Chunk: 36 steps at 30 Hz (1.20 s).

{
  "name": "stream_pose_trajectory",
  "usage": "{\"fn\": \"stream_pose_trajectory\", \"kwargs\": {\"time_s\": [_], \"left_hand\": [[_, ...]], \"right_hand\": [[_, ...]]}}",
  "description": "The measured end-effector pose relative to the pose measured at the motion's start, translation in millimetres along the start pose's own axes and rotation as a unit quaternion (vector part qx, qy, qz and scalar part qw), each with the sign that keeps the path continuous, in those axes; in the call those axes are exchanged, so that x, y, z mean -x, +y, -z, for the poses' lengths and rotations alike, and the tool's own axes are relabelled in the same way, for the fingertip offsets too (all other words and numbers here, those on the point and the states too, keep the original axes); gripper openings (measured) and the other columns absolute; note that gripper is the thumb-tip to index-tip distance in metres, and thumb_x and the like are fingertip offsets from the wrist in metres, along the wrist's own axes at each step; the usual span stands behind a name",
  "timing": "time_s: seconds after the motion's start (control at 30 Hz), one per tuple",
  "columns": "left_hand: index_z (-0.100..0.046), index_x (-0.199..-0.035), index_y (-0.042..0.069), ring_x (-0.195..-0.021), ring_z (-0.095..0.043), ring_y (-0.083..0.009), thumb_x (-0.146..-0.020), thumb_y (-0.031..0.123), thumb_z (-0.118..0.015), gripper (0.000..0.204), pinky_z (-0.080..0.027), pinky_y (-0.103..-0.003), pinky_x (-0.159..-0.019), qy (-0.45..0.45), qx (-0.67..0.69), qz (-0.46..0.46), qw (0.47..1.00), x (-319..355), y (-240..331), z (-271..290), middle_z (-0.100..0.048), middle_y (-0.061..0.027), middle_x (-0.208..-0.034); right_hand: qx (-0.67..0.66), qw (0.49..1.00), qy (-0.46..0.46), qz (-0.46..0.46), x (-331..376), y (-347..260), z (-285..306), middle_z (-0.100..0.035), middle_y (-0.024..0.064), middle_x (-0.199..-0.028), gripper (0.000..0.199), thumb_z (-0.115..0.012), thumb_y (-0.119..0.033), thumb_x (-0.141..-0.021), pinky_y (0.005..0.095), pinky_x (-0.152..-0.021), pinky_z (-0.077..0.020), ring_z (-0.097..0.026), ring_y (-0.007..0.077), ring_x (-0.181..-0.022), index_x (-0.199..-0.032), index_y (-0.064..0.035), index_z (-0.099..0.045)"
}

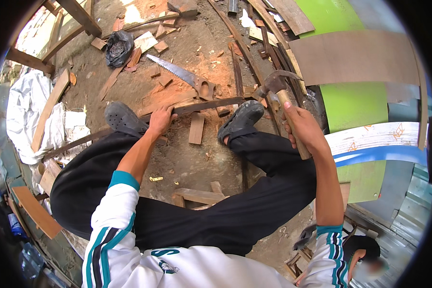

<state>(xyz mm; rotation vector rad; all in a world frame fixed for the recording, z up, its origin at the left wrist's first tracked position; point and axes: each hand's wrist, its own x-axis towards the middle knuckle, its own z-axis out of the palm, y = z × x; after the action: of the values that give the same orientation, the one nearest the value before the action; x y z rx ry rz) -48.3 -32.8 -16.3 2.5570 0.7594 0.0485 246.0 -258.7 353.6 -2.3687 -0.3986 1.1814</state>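
My right hand [303,126] is closed round the wooden handle of a claw hammer [276,83], raised beside my right knee with its curved claw pointing right. Across the ground in front of me lies a long, dark wooden strip [209,104], which passes by my two grey clogs. My left hand [162,120] grips this strip between my feet, its fingers closed over the wood. Just beyond the strip rests a handsaw [182,76] with a wooden handle, on sawdust-covered dirt. A short wood block [196,128] lies on the near side of the strip.
A black plastic bag [119,48] with small dark items sits at the far left among wood scraps. White sheeting [29,110] lies left. Green and brown panels [355,57] stand at right, by long timbers [240,41]. Another person [362,249] is at lower right.
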Motion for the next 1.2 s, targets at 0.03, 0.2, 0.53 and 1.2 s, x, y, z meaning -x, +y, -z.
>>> {"fn": "stream_pose_trajectory", "kwargs": {"time_s": [0.03,0.2,0.53,1.2], "left_hand": [[-0.059,-0.127,0.001,-0.117,-0.059,-0.0349,-0.096,0.032,-0.064,0.044,-0.052,-0.046,-0.092,-0.028,-0.024,0.004,0.999,-1.0,1.7,0.7,-0.062,-0.0152,-0.124],[-0.057,-0.116,0.0,-0.106,-0.063,-0.0377,-0.096,0.03,-0.063,0.037,-0.058,-0.043,-0.081,-0.076,-0.135,-0.05,0.987,-23.1,7.2,-7.7,-0.061,-0.0222,-0.107],[-0.053,-0.122,-0.004,-0.113,-0.058,-0.036,-0.092,0.021,-0.061,0.04,-0.052,-0.045,-0.09,-0.15,-0.199,-0.055,0.967,-25.9,7.2,-1.4,-0.056,-0.0208,-0.12],[-0.054,-0.115,0.003,-0.113,-0.061,-0.0358,-0.096,0.031,-0.059,0.034,-0.056,-0.046,-0.088,-0.119,-0.159,0.02,0.98,-53.1,8.5,27.9,-0.06,-0.0181,-0.116]], "right_hand": [[-0.037,0.999,0.0,0.009,5.4,4.9,-0.1,-0.047,-0.001,-0.063,0.055,-0.046,-0.057,-0.103,0.0273,-0.038,-0.0414,-0.047,0.0101,-0.044,-0.094,-0.0035,-0.055],[-0.213,0.977,0.004,0.024,-2.6,40.4,-17.4,-0.048,-0.0009,-0.064,0.055,-0.046,-0.058,-0.103,0.0263,-0.038,-0.0424,-0.047,0.0094,-0.043,-0.098,-0.0034,-0.054],[-0.207,0.977,0.011,0.043,-7.5,44.0,-21.8,-0.05,-0.0007,-0.065,0.054,-0.045,-0.057,-0.104,0.0258,-0.04,-0.0443,-0.05,0.0085,-0.047,-0.097,-0.0037,-0.053],[-0.114,0.992,-0.013,0.053,-14.1,20.8,-32.4,-0.05,-0.0004,-0.066,0.054,-0.046,-0.053,-0.104,0.0279,-0.041,-0.0435,-0.049,0.0091,-0.046,-0.097,-0.0001,-0.056]]}}
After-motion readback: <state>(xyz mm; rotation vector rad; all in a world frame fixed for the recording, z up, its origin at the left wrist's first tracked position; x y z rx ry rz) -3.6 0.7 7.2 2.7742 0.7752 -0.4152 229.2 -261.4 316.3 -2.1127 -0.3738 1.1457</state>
